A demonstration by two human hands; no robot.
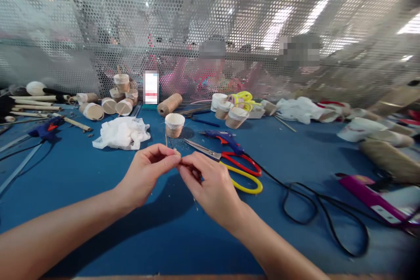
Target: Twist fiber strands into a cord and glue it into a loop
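Note:
My left hand (149,168) and my right hand (210,183) meet above the table, thumb and fingertips pinched together. Between them is something small and pale, mostly hidden by the fingers. A thin brown strand (166,139) stands up just behind my left fingertips; whether they hold it I cannot tell. Beyond the hands sits a small brown cup with a white rim (174,126). Scissors with one red and one yellow handle (241,166) lie close to my right hand, partly behind it. A blue glue gun (226,139) rests past them, its black cord running right.
Crumpled white cloth (121,133) lies left on the blue table (98,175). Several similar cups (126,106) and a twine roll (169,104) stand at the back. Another glue gun (47,127) is at left. A purple power strip (370,197) and looped cord (328,210) occupy the right.

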